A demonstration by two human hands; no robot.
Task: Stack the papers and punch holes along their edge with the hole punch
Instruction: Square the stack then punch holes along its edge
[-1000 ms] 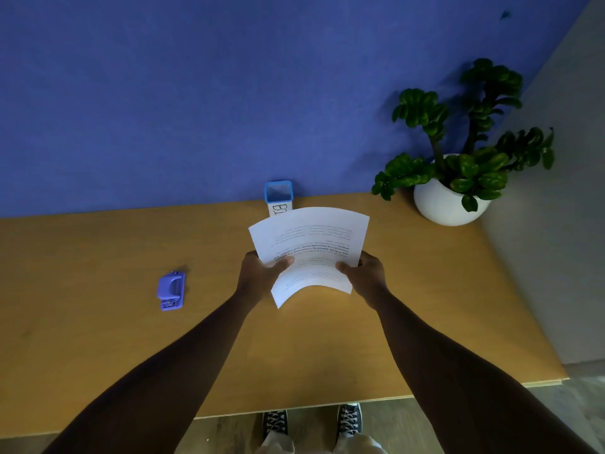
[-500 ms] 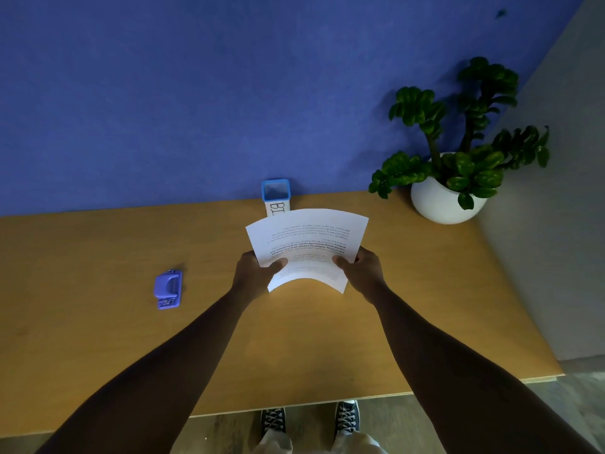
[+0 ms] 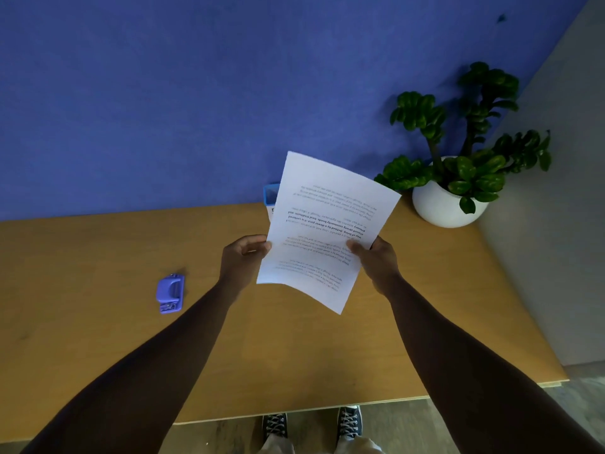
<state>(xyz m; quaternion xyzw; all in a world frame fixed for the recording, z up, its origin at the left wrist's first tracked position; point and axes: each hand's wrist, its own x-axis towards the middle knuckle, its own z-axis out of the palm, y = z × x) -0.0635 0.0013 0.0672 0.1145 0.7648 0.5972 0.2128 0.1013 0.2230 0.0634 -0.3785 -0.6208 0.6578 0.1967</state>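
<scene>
I hold a stack of white printed papers in the air above the middle of the wooden table. The stack stands tilted, its long side running up and to the left, text upside down to me. My right hand grips its right edge, thumb on the front. My left hand touches the left edge with curled fingers. The small purple hole punch lies on the table to the left, well apart from both hands.
A blue-topped container stands at the table's back edge, partly hidden behind the papers. A white pot with a green plant sits at the back right corner. A blue wall rises behind; the table's front edge is above my shoes.
The papers were held wide and curved between both hands; now they have been turned upright and raised, flatter, tilted to the left. The hole punch has not moved.
</scene>
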